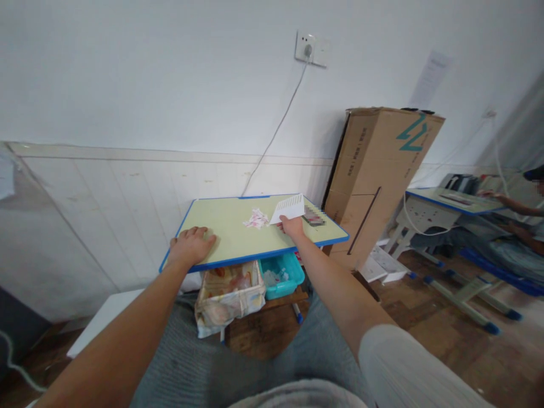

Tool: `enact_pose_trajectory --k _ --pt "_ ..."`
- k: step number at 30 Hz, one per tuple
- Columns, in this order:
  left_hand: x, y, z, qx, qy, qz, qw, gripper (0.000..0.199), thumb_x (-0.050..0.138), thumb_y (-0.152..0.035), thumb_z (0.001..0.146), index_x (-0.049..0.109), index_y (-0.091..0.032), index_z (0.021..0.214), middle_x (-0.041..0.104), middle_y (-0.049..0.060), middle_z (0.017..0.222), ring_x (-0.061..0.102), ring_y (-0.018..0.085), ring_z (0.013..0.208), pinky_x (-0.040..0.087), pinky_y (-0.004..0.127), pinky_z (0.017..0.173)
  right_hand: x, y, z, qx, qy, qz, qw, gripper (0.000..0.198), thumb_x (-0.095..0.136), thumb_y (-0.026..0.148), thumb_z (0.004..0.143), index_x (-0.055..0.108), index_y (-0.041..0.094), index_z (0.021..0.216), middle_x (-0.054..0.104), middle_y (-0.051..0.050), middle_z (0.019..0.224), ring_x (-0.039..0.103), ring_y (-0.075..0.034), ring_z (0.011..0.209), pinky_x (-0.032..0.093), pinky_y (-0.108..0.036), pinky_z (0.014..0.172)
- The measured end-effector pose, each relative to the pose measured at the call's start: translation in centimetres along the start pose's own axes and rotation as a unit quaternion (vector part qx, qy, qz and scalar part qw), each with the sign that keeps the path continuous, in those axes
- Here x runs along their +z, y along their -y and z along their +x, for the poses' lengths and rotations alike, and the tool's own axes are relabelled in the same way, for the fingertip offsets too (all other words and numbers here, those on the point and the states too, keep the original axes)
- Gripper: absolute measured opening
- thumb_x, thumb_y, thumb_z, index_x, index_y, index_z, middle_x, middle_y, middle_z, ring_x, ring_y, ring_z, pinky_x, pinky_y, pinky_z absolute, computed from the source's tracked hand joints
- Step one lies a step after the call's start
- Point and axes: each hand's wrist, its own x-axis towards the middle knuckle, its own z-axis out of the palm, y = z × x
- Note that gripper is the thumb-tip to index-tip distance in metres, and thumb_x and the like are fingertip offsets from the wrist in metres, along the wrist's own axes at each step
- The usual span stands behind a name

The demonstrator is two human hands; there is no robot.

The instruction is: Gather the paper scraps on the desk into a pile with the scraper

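My left hand [191, 246] lies flat with its fingers stretched out at the left front edge of a pale yellow desk [229, 241] with a blue rim. In my right hand [292, 226] is a white card [289, 207] with a row of dark slots or stripes, gripped at its lower edge and tilted above the desktop. Left of the card is a loose pile of small white and pink pieces [255, 219], too small to make out. A flat, pixelated object [314, 216] lies just right of the card.
Below the desktop are a cloth-lined basket [229, 306] and a turquoise basket [284, 288] with clear plastic bits. A tall cardboard box [378, 175] stands right of the desk. A cord [278, 127] runs down from the wall socket. Another person sits at a desk [454, 199] far right.
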Motion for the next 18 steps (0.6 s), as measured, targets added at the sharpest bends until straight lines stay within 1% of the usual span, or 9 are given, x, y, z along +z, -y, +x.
enact_pose_trajectory --k 5,10,14,18 --pt "0.1 0.0 0.0 0.007 -0.016 -0.006 1.000 0.079 0.037 -0.060 0.117 0.068 -0.021 0.178 0.061 0.026 0.188 0.056 0.050 0.174 0.048 0.075 0.138 -0.7 -0.5 -1.0 -0.052 -0.016 -0.029 0.998 0.045 0.087 0.043 0.120 0.076 0.023 0.159 0.078 -0.015 0.161 0.082 -0.034 0.133 0.073 -0.057 0.112" --pt "0.1 0.1 0.0 0.014 -0.011 -0.009 1.000 0.081 0.035 -0.060 0.117 0.066 -0.018 0.179 0.059 0.026 0.190 0.054 0.051 0.175 0.046 0.077 0.139 -1.8 -1.5 -2.3 -0.089 -0.004 -0.042 0.995 0.044 0.087 0.044 0.120 0.077 0.023 0.157 0.078 -0.014 0.159 0.083 -0.034 0.132 0.074 -0.056 0.111" --pt "-0.2 0.0 0.0 0.012 0.002 -0.012 1.000 0.085 0.033 -0.061 0.117 0.063 -0.015 0.181 0.057 0.027 0.191 0.053 0.051 0.176 0.046 0.078 0.139 -2.3 -1.8 -2.8 -0.105 -0.002 -0.038 0.994 0.044 0.087 0.042 0.120 0.076 0.023 0.158 0.078 -0.014 0.159 0.083 -0.033 0.131 0.074 -0.056 0.111" --pt "-0.3 0.0 -0.1 0.009 0.008 -0.003 1.000 0.086 0.031 -0.061 0.116 0.061 -0.015 0.182 0.056 0.027 0.192 0.053 0.051 0.176 0.046 0.077 0.140 -2.5 -1.8 -2.9 -0.088 0.010 -0.032 0.996 0.044 0.087 0.043 0.119 0.077 0.022 0.157 0.079 -0.014 0.158 0.083 -0.033 0.131 0.074 -0.056 0.110"
